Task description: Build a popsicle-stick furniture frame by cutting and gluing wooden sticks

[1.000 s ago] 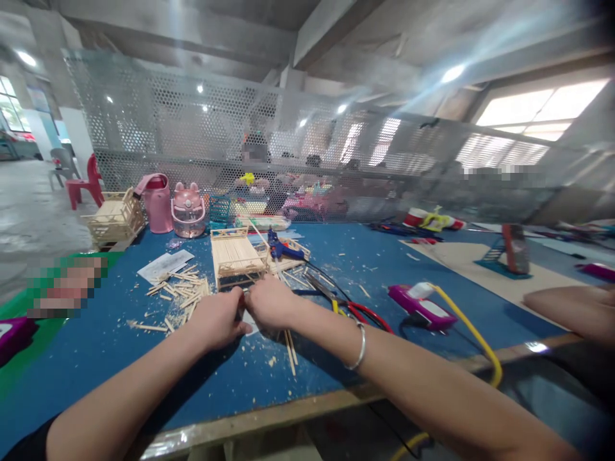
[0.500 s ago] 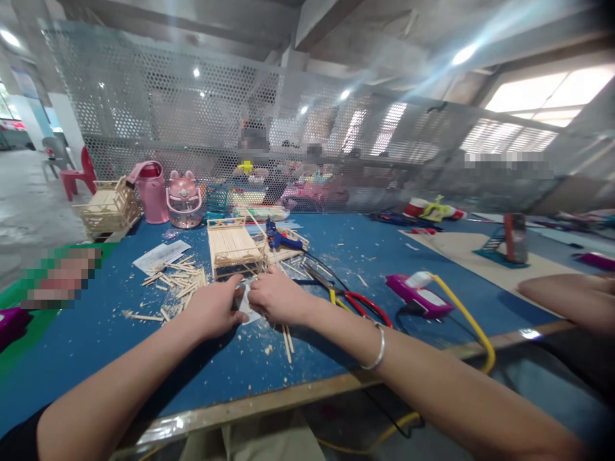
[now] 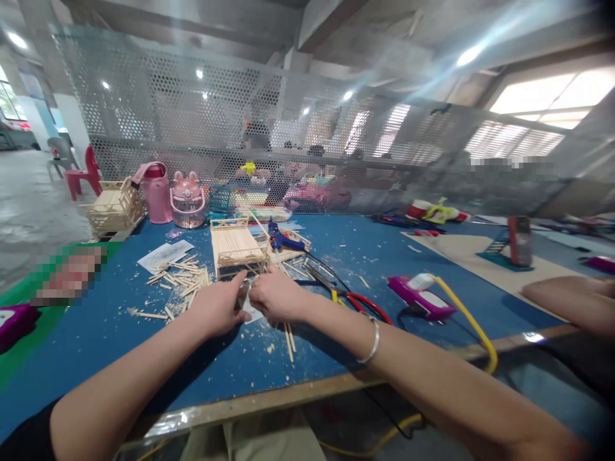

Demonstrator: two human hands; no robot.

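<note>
My left hand (image 3: 220, 306) rests low over the table, thumb and forefinger apart, the thumb at the edge of a small white paper (image 3: 252, 312). Right beside it, my right hand (image 3: 278, 296) has its fingers bent together in a pinch at the same paper; what they grip is hidden. Just behind both hands stands a small bed-like model made of wooden sticks (image 3: 234, 244). Loose wooden sticks (image 3: 185, 278) lie in a pile to the left, and a few more stick out below my right hand. A blue glue gun (image 3: 283, 238) lies behind my right hand.
Pliers with red handles (image 3: 369, 306) lie right of my right forearm. Beyond them is a purple device (image 3: 423, 299) with a yellow cable (image 3: 468, 320). Pink bottles (image 3: 157, 195) and another stick model (image 3: 115, 206) stand at the back left. A person's arm (image 3: 567, 298) rests at the right.
The view has shifted slightly, so everything sits a little further right. Both hands stay at the paper with hardly any movement.
</note>
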